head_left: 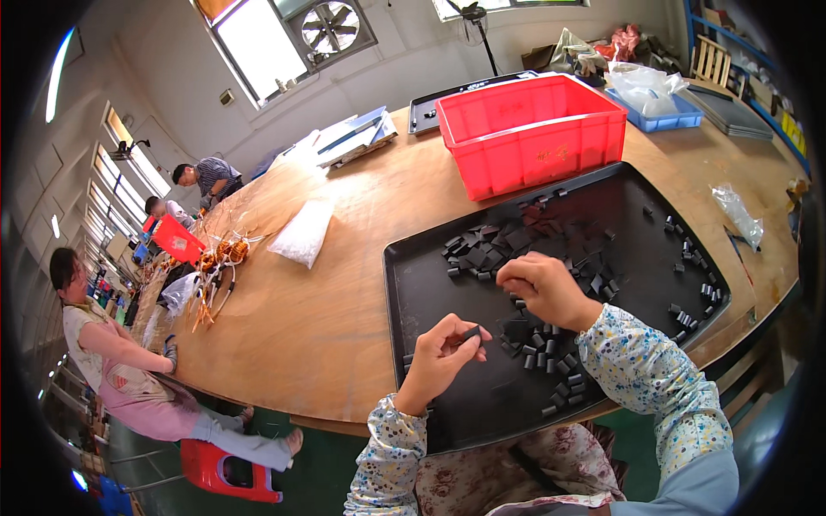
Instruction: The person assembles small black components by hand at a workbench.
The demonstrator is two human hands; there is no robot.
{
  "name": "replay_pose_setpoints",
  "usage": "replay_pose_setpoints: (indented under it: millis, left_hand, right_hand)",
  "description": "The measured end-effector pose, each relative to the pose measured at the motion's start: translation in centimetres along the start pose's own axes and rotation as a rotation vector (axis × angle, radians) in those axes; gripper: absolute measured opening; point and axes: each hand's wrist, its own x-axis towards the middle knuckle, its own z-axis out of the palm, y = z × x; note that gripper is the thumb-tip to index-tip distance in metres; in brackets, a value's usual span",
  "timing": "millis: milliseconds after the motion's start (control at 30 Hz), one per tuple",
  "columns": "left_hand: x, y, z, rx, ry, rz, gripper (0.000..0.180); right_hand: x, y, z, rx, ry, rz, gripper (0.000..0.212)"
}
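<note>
My left hand pinches a small flat black piece between thumb and fingertips, above the near left part of a black tray. To its right and farther off, my right hand is held over the tray with its fingers curled together; what they hold, if anything, is hidden. Beyond the right hand lies a heap of flat black pieces. Small black cylinders are scattered on the near side of the tray, and more cylinders lie along its right side.
A red plastic crate stands at the tray's far edge. Behind it are a blue bin with plastic bags and another black tray. A white bag and wired parts lie leftward. A person sits at the table's left edge.
</note>
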Motion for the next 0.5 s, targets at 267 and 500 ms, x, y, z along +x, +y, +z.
replay_pose_setpoints:
  millis: [267, 500]
  left_hand:
    - [-1.1, 0.1, 0.0, -0.019, -0.002, -0.055, 0.015]
    - [-1.3, -0.7, -0.9, 0.051, -0.018, -0.141, 0.02]
  right_hand:
    - [-0.7, 3.3, 0.8, -0.433, -0.201, -0.217, 0.008]
    - [-1.0, 1.6, 0.5, -0.39, -0.364, -0.109, 0.01]
